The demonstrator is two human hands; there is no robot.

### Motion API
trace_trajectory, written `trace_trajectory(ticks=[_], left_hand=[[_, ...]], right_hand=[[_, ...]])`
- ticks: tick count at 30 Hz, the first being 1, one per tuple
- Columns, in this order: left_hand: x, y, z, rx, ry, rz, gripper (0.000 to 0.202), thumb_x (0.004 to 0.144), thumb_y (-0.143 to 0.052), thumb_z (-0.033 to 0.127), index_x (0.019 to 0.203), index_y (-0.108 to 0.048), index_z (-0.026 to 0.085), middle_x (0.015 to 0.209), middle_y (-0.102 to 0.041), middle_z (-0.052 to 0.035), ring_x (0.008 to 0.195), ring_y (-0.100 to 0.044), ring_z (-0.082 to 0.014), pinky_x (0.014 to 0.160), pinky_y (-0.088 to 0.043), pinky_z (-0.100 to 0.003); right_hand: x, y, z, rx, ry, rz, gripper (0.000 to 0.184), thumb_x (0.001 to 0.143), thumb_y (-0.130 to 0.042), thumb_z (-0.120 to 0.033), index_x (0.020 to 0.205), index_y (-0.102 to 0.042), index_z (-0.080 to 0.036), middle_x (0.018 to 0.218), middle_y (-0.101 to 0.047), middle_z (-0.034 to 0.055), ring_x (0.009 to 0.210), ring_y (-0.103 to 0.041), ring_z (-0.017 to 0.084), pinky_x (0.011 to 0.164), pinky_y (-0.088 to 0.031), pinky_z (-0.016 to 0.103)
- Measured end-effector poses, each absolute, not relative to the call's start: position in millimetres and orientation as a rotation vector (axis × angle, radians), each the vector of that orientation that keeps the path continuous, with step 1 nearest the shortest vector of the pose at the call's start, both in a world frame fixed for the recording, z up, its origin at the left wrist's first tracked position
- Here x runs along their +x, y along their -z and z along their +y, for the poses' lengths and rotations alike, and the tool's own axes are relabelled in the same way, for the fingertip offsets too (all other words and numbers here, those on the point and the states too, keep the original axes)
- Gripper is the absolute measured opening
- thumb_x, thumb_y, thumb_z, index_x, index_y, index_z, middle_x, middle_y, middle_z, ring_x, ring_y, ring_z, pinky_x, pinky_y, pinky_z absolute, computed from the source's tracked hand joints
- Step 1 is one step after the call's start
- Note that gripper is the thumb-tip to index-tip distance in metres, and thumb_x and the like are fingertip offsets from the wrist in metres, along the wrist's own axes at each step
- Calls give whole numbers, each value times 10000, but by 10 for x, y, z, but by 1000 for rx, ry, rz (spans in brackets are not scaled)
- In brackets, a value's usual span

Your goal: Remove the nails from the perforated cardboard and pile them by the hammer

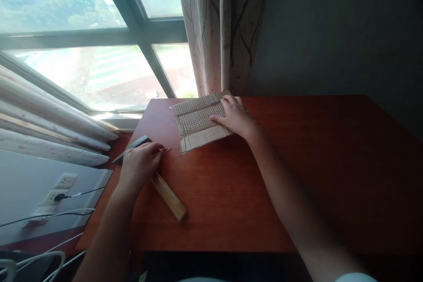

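Observation:
My left hand (142, 161) is closed in a pinch on a thin metal nail (168, 151) that sticks out past the fingertips. Beneath that hand lies a hammer (169, 197). Its wooden handle points toward the front of the table, and part of its dark metal head shows behind my wrist. My right hand (236, 116) grips the right edge of a piece of corrugated cardboard (194, 141), thumb on top. Rows of small holes cover two bands of the cardboard, and its near strip is plain. The fingers under the cardboard are hidden.
The reddish-brown wooden table (231, 202) ends at the left beside a wall socket (53, 197) with cables. A window (99, 70) and curtains (211, 31) stand behind it. White cables (49, 255) hang at the lower left.

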State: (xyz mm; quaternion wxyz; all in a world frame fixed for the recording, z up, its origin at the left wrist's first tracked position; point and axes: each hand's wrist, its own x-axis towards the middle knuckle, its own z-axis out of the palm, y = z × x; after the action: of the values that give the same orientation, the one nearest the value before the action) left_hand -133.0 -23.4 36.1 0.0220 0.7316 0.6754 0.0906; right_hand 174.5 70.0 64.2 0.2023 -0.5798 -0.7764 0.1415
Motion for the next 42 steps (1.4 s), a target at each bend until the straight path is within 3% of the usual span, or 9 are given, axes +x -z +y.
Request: trace_trajectory(ticks=[6,11,15,22,33,38,42], left_hand=[[-1375,-436,-157,2139,-490,1940,305,850,-569,462,973,-740,241,920,-762,-44,827,-701,-243,742,-519,-337],[-1127,-756,1,2055,-785,1955,295,844,-603,471,992,-747,260,890,-756,-15,734,-670,-209,715,-546,-332],[-782,-993,213,2102,-941,1821,259,845,-607,440,971,-750,264,882,-753,-5,766,-676,-193,764,-568,-331],[-292,-1101,715,2385,-782,1516,284,842,-597,382,960,-778,198,886,-768,-69,750,-678,-195,706,-539,-314],[-7,-862,1232,2646,-537,1447,296,831,-578,346,961,-786,181,871,-740,-98,749,-658,-237,688,-500,-343],[-27,-844,1236,2647,-703,1394,277,873,-508,269,886,-767,172,903,-726,-100,775,-648,-221,712,-493,-343],[-15,-999,1242,2517,-1066,1431,190,889,-534,230,876,-711,161,923,-714,-78,814,-651,-185,741,-509,-322]], right_hand=[[1741,-653,697,-1623,-391,-2166,604,889,-644,-534,1326,-584,-121,1478,-486,151,1370,-381,346,1139,-386,496],[1739,-670,693,-1622,-392,-2164,568,909,-619,-516,1325,-584,-129,1460,-498,154,1367,-385,342,1121,-402,499],[1738,-690,684,-1627,-401,-2168,590,909,-621,-520,1340,-574,-121,1468,-494,153,1364,-386,339,1126,-396,498],[1724,-687,678,-1634,-390,-2160,611,899,-625,-542,1345,-576,-126,1464,-498,154,1358,-392,341,1119,-398,492],[1710,-684,672,-1639,-363,-2161,568,926,-600,-508,1343,-576,-124,1469,-503,152,1360,-392,346,1097,-425,504],[1704,-708,661,-1648,-358,-2162,540,932,-594,-510,1335,-582,-150,1459,-509,158,1356,-396,345,1067,-450,524],[1702,-714,662,-1663,-362,-2171,573,937,-571,-542,1340,-574,-134,1457,-504,169,1359,-385,353,1059,-452,539]])
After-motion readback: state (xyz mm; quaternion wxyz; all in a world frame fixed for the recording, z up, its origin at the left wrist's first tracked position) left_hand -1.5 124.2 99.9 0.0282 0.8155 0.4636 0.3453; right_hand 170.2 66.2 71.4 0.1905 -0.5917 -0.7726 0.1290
